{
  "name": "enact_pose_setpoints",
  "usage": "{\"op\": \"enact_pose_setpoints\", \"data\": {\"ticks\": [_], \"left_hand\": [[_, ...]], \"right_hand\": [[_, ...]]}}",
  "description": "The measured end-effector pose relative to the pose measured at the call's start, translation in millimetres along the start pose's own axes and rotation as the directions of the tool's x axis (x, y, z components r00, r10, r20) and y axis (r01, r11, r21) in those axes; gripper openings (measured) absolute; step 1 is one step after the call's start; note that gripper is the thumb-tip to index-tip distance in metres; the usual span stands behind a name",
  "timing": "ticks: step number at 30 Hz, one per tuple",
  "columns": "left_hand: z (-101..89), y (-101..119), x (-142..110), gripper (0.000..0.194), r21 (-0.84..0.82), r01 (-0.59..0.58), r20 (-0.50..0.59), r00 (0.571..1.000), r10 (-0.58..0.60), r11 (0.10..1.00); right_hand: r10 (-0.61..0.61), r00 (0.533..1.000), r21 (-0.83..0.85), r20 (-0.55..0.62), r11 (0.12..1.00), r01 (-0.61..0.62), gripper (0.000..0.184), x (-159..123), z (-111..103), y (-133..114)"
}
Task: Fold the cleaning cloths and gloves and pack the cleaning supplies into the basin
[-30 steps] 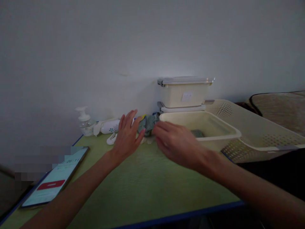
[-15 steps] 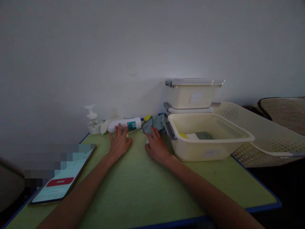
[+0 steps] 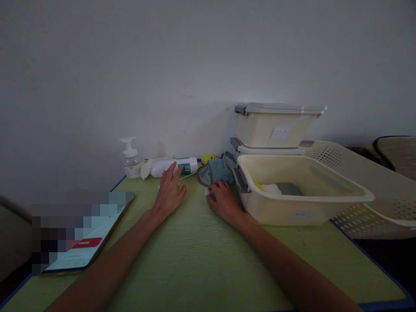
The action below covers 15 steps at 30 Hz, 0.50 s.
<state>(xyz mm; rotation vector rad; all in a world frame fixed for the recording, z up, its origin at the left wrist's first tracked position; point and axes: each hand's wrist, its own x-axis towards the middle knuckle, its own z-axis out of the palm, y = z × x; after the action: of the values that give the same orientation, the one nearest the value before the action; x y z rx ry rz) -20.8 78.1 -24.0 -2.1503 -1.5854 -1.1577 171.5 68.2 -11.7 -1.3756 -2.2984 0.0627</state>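
My left hand [image 3: 169, 190] is held just in front of a white bottle [image 3: 169, 167] with a green label that lies on its side. Its fingers are stretched out and the thumb stands apart; the fingertips overlap the bottle in view, and I cannot tell whether they touch it. A grey-blue cloth [image 3: 214, 170] lies crumpled beyond my right hand [image 3: 225, 200]. That hand is low over the table with fingers bent and thumb apart. A small white thing [image 3: 207, 191] shows between its index finger and thumb, too small to name.
A clear pump bottle [image 3: 132, 164] and a yellow item [image 3: 208, 159] stand along the wall. At right are an open cream bin [image 3: 292, 208] holding cloths, a lidded box [image 3: 269, 130] and a perforated basket [image 3: 364, 164]. A tablet [image 3: 97, 234] lies at left on the green table [image 3: 195, 260].
The view has shifted slightly. My right hand has drawn back from the cloth and its fingers are more bent. My left hand's fingers have come closer together in front of the bottle.
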Motion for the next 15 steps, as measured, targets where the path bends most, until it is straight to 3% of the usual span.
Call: {"op": "enact_pose_setpoints", "data": {"ticks": [3, 7, 9, 13, 15], "left_hand": [[-0.9, 7.5, -1.3, 0.053, -0.098, -0.059, -0.011, 0.998, 0.058, 0.993], [2.0, 15.4, -6.3, 0.061, -0.250, -0.079, 0.066, 0.993, 0.099, 0.965], [3.1, 17.6, -9.1, 0.066, -0.343, -0.081, 0.125, 0.984, 0.131, 0.936], [-1.1, 22.6, -11.9, 0.062, -0.443, -0.085, 0.325, 0.912, 0.249, 0.893], [-5.0, 25.7, -11.2, 0.052, -0.452, -0.075, 0.432, 0.853, 0.292, 0.889]], "right_hand": [[-0.094, 0.996, 0.044, 0.003, 0.995, 0.093, 0.012, -2.4, 0.6, -2.0], [-0.288, 0.957, 0.094, 0.023, 0.954, 0.285, 0.010, -10.4, 0.7, -16.5], [-0.437, 0.899, 0.113, 0.045, 0.896, 0.430, 0.007, -15.1, 0.9, -25.8], [-0.710, 0.698, 0.092, 0.095, 0.705, 0.704, 0.007, -21.1, 0.5, -36.9], [-0.724, 0.684, 0.072, 0.095, 0.690, 0.720, 0.007, -22.0, -0.2, -37.6]]}}
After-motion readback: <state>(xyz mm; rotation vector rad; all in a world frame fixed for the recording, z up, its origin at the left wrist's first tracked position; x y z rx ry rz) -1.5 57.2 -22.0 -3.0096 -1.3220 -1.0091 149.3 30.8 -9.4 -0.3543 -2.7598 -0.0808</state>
